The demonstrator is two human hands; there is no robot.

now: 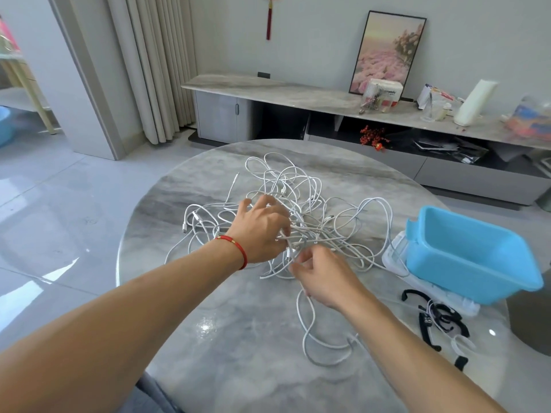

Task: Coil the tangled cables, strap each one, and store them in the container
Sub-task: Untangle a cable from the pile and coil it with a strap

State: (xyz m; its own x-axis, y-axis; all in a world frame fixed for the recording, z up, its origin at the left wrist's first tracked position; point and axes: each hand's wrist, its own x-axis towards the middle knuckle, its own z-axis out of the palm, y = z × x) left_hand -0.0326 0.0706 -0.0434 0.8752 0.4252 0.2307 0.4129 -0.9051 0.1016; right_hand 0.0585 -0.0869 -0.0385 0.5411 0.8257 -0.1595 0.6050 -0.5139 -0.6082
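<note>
A heap of tangled white cables [301, 210] sprawls across the middle of the round grey marbled surface [238, 338], with one loose strand trailing down toward the lower centre of the frame. The left hand [262, 231], a red cord bracelet [235, 245] at its wrist, reaches into the centre of the heap with fingers curled among the strands, gripping several of them. The right hand [322, 278], just below and right of it, pinches a single cable between thumb and fingertips at the near edge of the tangle. At the right of the frame a light blue container [471, 257] sits tilted on a clear lid [396, 257], well apart from the hands. Below it, at lower right, black straps [441, 320] lie scattered on the surface.
</note>
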